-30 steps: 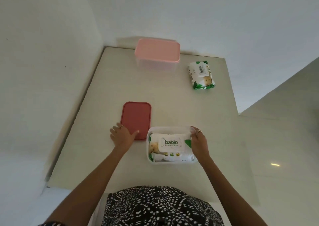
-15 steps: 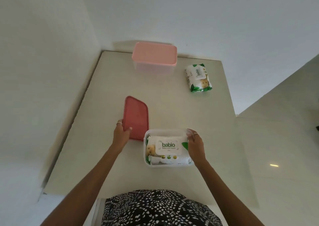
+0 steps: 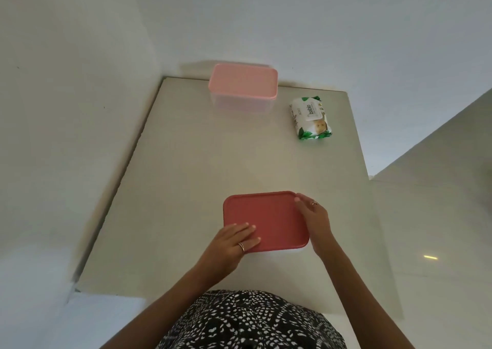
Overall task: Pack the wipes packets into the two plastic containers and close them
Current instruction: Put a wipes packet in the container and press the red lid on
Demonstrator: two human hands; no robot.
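Observation:
A dark red lid [image 3: 269, 216] lies on top of the near clear container [image 3: 288, 251], and only a thin strip of the container shows under it. The wipes packet inside is hidden. My left hand [image 3: 234, 242] holds the lid's near left corner with its fingers flat on top. My right hand [image 3: 315, 220] grips the container's right side, with its fingertips on the lid's far right corner. A second clear container with a pale pink lid [image 3: 243, 82] stands shut at the table's back. A loose green and white wipes packet [image 3: 310, 118] lies at the back right.
The beige table [image 3: 199, 162] sits in a corner, with white walls on its left and behind it. A pale glossy floor lies to the right. My black and white patterned clothing [image 3: 247, 322] fills the bottom of the view.
My left hand lifted the red lid from the table beside the container and set it on the container, covering the packet. My right hand stayed at the container's right side.

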